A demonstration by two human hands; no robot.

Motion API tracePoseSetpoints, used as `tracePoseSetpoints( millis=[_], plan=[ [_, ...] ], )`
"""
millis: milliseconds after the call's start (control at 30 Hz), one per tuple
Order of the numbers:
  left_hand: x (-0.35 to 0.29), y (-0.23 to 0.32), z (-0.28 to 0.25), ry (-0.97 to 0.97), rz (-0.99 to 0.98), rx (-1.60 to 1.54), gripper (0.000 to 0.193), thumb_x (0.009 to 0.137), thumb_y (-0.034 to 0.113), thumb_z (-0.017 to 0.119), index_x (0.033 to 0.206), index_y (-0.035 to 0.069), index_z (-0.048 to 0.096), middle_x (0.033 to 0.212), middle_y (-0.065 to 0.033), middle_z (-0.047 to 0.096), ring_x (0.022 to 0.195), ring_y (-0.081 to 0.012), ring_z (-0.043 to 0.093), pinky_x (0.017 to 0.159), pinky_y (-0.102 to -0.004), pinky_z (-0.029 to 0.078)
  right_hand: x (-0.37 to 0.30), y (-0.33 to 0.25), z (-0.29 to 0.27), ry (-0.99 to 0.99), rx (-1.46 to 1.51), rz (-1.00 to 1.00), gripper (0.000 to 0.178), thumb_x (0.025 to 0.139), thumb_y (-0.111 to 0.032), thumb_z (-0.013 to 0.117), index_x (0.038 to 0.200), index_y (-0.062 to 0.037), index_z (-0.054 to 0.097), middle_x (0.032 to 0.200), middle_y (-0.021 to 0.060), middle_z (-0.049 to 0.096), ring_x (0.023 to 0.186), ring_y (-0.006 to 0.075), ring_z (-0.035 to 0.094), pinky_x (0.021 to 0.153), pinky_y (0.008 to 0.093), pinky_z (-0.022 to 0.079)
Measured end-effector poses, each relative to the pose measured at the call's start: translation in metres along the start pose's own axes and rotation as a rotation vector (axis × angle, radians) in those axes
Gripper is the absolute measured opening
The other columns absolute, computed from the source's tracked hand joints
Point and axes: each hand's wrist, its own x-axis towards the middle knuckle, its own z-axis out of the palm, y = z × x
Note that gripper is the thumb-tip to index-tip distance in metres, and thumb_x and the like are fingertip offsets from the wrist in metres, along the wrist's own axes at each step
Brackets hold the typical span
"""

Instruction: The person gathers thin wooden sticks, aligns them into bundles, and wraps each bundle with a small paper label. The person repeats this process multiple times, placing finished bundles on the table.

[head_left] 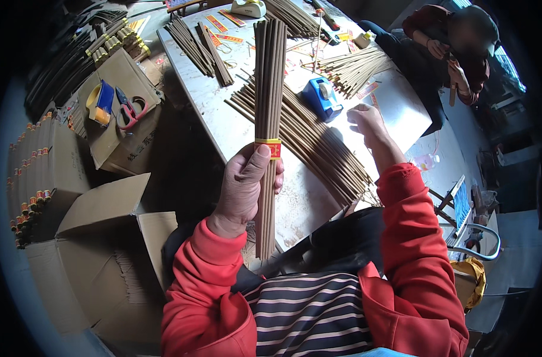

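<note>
My left hand [242, 178] is wrapped round a bundle of brown incense sticks [269, 77], held upright over the table's near edge. A red and yellow paper band [273, 149] circles the bundle, with my thumb pressing on it. My right hand [369, 124] is raised over the table, just right of a blue tape dispenser [323, 98]. Its fingers are curled together; whatever they hold, if anything, is too small to make out. Loose incense sticks [318, 152] lie in a wide slanting row beneath and between my hands.
More sticks [354, 68] and paper labels [217, 24] lie across the white table [300, 220]. To the left are an open cardboard box [98, 262], scissors [130, 113] on another carton, and stacked banded bundles [33, 172]. A co-worker [455, 53] sits at the far right.
</note>
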Motion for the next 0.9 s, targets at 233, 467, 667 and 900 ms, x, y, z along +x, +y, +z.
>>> tracePoseSetpoints(
  millis=[233,467,667,900],
  plan=[
    [-0.023,0.002,-0.013,0.037,0.007,0.050,0.034,0.088,0.035,0.061,0.097,0.003,0.053,0.074,-0.0033,0.058,0.058,-0.0090,0.055,0.052,-0.0209,0.047,-0.145,-0.079,0.033,-0.670,0.261,-0.432,0.011,0.086,-0.009,0.062,0.094,-0.0017,0.061,0.078,0.0032,0.060,0.071,0.0099,0.059,0.065,0.0217,0.048],
    [-0.043,0.009,-0.022,-0.002,0.032,0.035,0.028,0.089,0.030,0.060,0.097,0.003,0.054,0.074,-0.0027,0.058,0.058,-0.0082,0.055,0.052,-0.0207,0.047,-0.185,-0.095,0.076,-0.580,-0.098,-0.602,0.008,0.085,-0.006,0.062,0.091,0.0004,0.061,0.080,0.0031,0.061,0.076,0.0086,0.059,0.066,0.0232,0.048],
    [-0.047,0.013,-0.037,-0.006,0.048,0.082,0.028,0.090,0.031,0.058,0.094,0.004,0.054,0.073,-0.0015,0.056,0.059,-0.0074,0.053,0.053,-0.0205,0.045,-0.192,-0.096,0.100,-0.417,-0.272,-0.755,0.009,0.083,-0.006,0.063,0.090,-0.0012,0.062,0.077,0.0074,0.062,0.072,0.0154,0.062,0.061,0.0269,0.049],
    [-0.051,0.015,-0.043,0.032,0.066,0.136,0.028,0.091,0.032,0.055,0.091,0.004,0.055,0.070,-0.0003,0.053,0.057,-0.0065,0.051,0.053,-0.0204,0.043,-0.194,-0.091,0.117,-0.266,-0.365,-1.006,0.008,0.082,-0.007,0.061,0.084,-0.0014,0.055,0.071,0.0143,0.059,0.067,0.0324,0.061,0.058,0.0365,0.048]
  ],
)
